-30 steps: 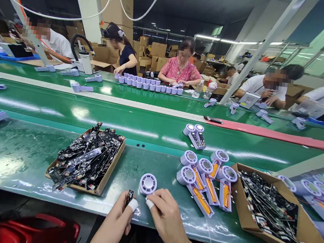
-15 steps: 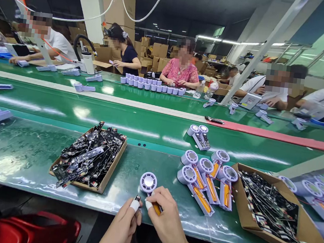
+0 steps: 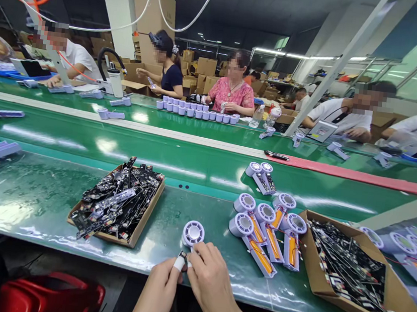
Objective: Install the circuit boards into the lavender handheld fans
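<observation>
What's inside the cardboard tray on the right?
Thin black circuit boards lie piled in the cardboard tray. They cover its bottom, so the lower boards and the tray's floor can't be seen.

On the glossy green workbench (image 3: pixel 16 203), a shallow cardboard tray of black circuit boards (image 3: pixel 147 214) lies left of the hands, and a second cardboard tray of boards (image 3: pixel 339 298) lies to their right. Between the trays, a round lilac fan head (image 3: pixel 193 233) sits just behind the left hand (image 3: pixel 158 286) and right hand (image 3: pixel 211 283). Four lilac fan housings with orange strips (image 3: pixel 260 256) lie grouped just left of the second tray. A long green conveyor belt (image 3: pixel 156 144) runs behind the bench.
</observation>
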{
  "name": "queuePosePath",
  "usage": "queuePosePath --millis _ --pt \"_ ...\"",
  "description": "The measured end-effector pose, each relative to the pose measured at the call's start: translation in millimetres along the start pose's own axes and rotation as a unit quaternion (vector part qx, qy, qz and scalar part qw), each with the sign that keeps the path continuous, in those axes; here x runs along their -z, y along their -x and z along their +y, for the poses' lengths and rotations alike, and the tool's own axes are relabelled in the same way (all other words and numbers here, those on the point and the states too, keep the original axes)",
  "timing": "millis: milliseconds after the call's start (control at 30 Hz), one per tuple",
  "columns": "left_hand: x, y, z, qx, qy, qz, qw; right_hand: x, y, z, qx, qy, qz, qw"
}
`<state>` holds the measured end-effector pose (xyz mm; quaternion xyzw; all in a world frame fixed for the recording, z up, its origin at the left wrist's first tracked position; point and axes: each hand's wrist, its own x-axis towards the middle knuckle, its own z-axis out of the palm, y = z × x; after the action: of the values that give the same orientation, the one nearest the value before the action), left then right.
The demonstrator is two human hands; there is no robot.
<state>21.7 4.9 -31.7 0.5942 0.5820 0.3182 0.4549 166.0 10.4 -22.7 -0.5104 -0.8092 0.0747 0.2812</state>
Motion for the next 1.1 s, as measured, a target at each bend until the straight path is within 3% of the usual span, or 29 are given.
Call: queuePosePath --millis 233,433,567,700,933,1100 --pt "-1.4 3.5 -0.2 -0.003 -0.076 0.019 0.997 -0.3 0.3 0.1 -0.003 0.004 -0.007 1.000" --pt "-4.8 5.4 -7.7 -0.010 -0.070 0.036 0.997 -1.6 -0.4 -3.9 0.013 0.039 0.012 0.999" --pt "-2.3 8.1 -2.7 -0.029 -0.083 -0.007 0.996 -6.7 2.7 -5.3 -0.005 0.021 0.025 0.999" --pt "8.6 6.0 5.5 -0.061 -0.089 -0.042 0.993 -7.4 5.5 2.3 -0.030 -0.078 0.001 0.996" --pt "28.5 -4.2 9.2 -0.113 -0.073 -0.121 0.984 13.2 -4.7 15.9 -0.083 -0.230 -0.038 0.969" --pt "34.9 -7.6 10.5 -0.147 -0.058 -0.134 0.978 25.2 -12.8 19.4 -0.041 -0.254 -0.082 0.963"
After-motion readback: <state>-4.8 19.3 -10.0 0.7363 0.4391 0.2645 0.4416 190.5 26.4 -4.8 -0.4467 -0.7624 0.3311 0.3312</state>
